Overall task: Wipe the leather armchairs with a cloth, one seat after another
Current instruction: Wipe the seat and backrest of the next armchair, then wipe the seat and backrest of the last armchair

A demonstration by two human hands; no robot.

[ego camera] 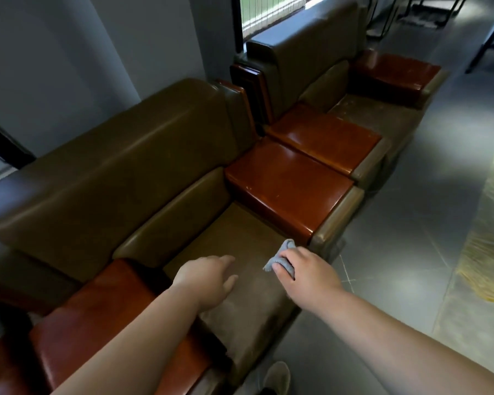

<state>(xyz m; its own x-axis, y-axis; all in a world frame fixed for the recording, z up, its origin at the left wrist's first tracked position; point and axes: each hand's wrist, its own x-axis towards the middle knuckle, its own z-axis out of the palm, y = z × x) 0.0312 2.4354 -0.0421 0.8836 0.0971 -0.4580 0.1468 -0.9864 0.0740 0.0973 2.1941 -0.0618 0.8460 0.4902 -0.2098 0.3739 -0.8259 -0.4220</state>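
The step in hand seems to be wiping the seat cushion (240,283) of the nearest armchair, and this cushion is the landmark for all places here. To do it well, the grey cloth (280,259) should probably be spread flatter, because now it is bunched and only a small part can touch the leather. Long strokes from the back of the cushion toward its front edge, with even pressure, would likely cover it without missed strips.

The right hand (305,270) is at the right side of the cushion, near the glossy wooden armrest (285,183). Its fingers are curled and clamped on the cloth. The left hand (208,280) hovers above the middle of the cushion, fingers relaxed and a little apart, holding nothing; whether it touches the leather, I cannot tell.
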